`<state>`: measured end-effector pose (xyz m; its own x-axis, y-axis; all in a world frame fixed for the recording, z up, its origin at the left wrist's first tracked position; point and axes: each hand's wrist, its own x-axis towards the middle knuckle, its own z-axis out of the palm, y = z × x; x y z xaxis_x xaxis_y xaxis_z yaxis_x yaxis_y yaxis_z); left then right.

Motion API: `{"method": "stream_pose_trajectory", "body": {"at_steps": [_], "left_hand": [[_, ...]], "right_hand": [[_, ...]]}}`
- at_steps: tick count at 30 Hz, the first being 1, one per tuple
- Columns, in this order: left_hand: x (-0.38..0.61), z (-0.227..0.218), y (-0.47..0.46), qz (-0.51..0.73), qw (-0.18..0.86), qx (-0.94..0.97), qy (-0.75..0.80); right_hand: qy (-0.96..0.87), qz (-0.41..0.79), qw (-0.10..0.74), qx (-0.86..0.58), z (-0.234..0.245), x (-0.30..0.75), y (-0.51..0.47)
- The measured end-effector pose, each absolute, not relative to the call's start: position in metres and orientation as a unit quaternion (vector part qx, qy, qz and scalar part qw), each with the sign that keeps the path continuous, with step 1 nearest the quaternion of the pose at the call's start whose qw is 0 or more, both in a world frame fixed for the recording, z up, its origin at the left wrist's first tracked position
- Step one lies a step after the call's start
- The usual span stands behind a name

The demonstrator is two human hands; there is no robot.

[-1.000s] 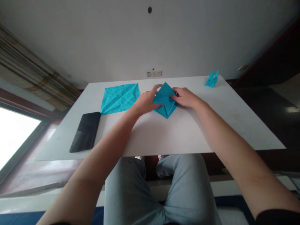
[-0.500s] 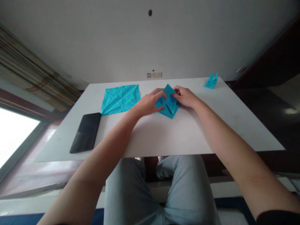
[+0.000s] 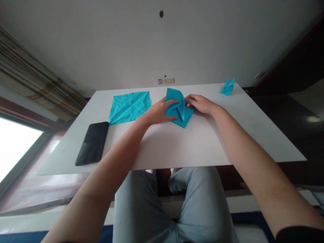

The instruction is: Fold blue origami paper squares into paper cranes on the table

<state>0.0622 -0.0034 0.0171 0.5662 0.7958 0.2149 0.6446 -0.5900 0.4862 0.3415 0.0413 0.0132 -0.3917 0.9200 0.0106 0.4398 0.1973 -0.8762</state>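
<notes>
A partly folded sheet of blue origami paper (image 3: 187, 116) rests on the white table between my hands. One of its layers stands up and curves over toward the left. My left hand (image 3: 163, 110) grips the paper's left side, thumb and fingers closed about the folds. On the right, my right hand (image 3: 198, 103) has its fingers bent against the raised layer and the right corner; its fingertips are partly hidden behind the paper.
A creased, opened-out blue sheet (image 3: 131, 106) lies at the back left of the white table (image 3: 202, 148). Nearer me on the left is a black tablet or large phone (image 3: 92, 144). A folded blue paper crane (image 3: 228, 87) stands at the back right. Wall sockets (image 3: 166, 81) sit behind the table.
The upper layer of the folded paper has lifted from the right and swung up and leftward, showing the layer below. My right hand has shifted slightly; my left hand stays on the paper.
</notes>
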Motion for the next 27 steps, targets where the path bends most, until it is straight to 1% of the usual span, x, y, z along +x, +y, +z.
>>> {"method": "stream_pose_trajectory", "body": {"at_steps": [5,11,14,19,27], "left_hand": [[0.0642,0.0194,-0.0014,0.233,0.169,0.871,0.398],[0.0641,0.0174,0.0026,0.296,0.165,0.860,0.382],[0.0635,0.0162,0.0024,0.319,0.161,0.853,0.380],[0.0634,0.0159,-0.0005,0.278,0.155,0.872,0.371],[0.0662,0.0175,-0.0026,0.234,0.152,0.879,0.387]], "right_hand": [[-0.735,0.428,0.282,-0.443,0.0142,0.3421,0.0368],[-0.704,0.493,0.263,-0.438,0.0102,0.3454,0.0374],[-0.718,0.496,0.253,-0.419,0.0071,0.3470,0.0406],[-0.755,0.460,0.228,-0.408,0.0091,0.3502,0.0427],[-0.765,0.451,0.208,-0.409,0.0134,0.3455,0.0379]]}}
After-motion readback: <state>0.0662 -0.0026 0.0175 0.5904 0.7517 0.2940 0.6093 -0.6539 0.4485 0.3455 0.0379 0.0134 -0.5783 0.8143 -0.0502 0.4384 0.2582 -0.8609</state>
